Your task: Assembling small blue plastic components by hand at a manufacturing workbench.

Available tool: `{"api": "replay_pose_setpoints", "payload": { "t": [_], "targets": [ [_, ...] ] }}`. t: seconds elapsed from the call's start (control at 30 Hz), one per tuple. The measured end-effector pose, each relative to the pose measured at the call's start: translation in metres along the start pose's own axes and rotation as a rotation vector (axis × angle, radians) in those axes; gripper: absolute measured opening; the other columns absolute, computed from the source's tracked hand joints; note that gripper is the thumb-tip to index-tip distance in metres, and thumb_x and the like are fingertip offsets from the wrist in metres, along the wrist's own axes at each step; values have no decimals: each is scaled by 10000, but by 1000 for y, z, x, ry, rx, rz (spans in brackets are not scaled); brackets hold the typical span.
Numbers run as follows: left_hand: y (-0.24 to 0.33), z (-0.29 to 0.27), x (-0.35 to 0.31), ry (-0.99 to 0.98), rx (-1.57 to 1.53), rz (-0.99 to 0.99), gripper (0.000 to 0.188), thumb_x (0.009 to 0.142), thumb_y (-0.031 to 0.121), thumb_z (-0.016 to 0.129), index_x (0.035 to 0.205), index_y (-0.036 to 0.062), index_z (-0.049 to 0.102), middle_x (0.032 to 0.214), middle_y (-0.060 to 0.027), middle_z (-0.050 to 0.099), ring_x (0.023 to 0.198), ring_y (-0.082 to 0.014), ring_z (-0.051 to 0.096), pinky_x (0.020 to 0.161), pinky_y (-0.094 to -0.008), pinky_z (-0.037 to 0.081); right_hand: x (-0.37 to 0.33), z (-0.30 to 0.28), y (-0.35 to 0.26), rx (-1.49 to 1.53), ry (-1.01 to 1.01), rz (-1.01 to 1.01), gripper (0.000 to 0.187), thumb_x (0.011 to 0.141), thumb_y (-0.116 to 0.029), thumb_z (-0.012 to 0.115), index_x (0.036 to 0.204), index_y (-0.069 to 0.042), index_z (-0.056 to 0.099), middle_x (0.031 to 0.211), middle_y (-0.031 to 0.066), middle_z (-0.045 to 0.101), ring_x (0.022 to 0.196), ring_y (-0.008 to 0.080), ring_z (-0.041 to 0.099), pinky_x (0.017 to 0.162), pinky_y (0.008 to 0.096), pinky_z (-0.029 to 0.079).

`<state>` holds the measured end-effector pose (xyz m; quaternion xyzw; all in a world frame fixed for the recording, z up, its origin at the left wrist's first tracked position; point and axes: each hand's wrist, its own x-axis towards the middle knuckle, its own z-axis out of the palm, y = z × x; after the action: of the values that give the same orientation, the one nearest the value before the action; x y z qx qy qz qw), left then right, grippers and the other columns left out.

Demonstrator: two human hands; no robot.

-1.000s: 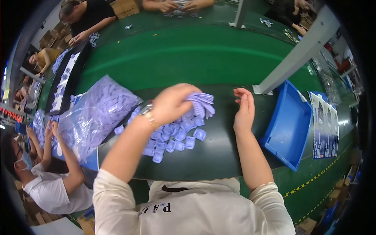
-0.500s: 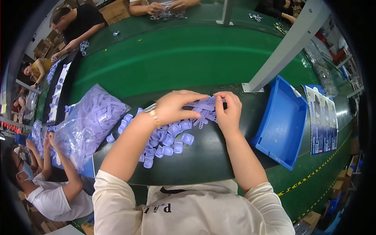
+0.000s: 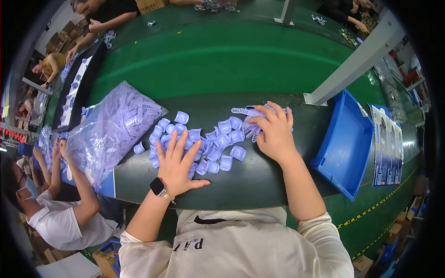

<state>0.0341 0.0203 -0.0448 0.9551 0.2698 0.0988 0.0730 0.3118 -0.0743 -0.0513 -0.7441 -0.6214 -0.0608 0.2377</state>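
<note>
My left hand [image 3: 176, 164] lies palm down with its fingers spread over a loose heap of small, curved, light-purple plastic pieces [image 3: 224, 140]; a dark-faced smartwatch [image 3: 158, 186] is on that wrist. Under the palm, part of the heap is hidden. To the right, my right hand [image 3: 275, 134] rests over a small pile of purple slotted straps [image 3: 252, 121], its fingers bent and apart. One strap sticks out to the left of it. The straps beneath its fingers are mostly covered. Both hands are on the dark green tabletop [image 3: 250, 185].
A clear bag of purple straps [image 3: 134, 109] lies at left. At right stand an empty blue tray [image 3: 340, 148], a printed sheet [image 3: 388, 148] and a grey metal post [image 3: 357, 60]. Beyond runs a green belt [image 3: 222, 60]. Co-workers sit at left and along the far side.
My left hand has moved left and nearer, from beside the straps onto the curved pieces, and its fingers have spread. My right hand has turned palm down over the straps. The view has shifted slightly.
</note>
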Motion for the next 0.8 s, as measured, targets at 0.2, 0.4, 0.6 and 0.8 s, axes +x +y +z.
{"api": "replay_pose_setpoints", "payload": {
  "t": [0.2, 0.4, 0.6, 0.8],
  "targets": [
    [-4, 4, 28, 5, -18, 41, 1102, 452, 544, 842, 1400, 172, 421, 1501, -154, 291, 1409, -399, 202, 1034, -714, 128, -1, 1, 0, 1, -11, 37, 335, 692, -38, 602, 974, -209, 654, 1228, 7, 551, 1260, 297, 408, 1057, 637, 203],
    [-7, -7, 41, 45, 45, 18, 995, 508, 507, 829, 1380, 211, 453, 1492, -111, 323, 1406, -395, 208, 1020, -733, 116, -4, -1, 1, -43, -4, 27, 204, 713, -101, 658, 892, -197, 653, 1168, -13, 577, 1234, 274, 441, 1056, 624, 221],
    [5, -6, 25, 230, -45, 48, 538, 601, 481, 792, 1050, 211, 671, 1350, -94, 486, 1375, -406, 270, 1012, -711, 135, -3, 3, 12, -37, 8, 54, 136, 748, -237, 724, 847, -184, 647, 1143, -18, 594, 1226, 272, 450, 1048, 619, 231],
    [19, -2, 6, 202, -105, 29, 433, 587, 443, 809, 928, 204, 687, 1327, -78, 505, 1380, -421, 252, 1027, -701, 109, 2, 5, 9, -11, 53, 37, 153, 776, -227, 708, 912, -172, 665, 1128, -12, 611, 1208, 268, 482, 1053, 590, 244]
  ]
}}
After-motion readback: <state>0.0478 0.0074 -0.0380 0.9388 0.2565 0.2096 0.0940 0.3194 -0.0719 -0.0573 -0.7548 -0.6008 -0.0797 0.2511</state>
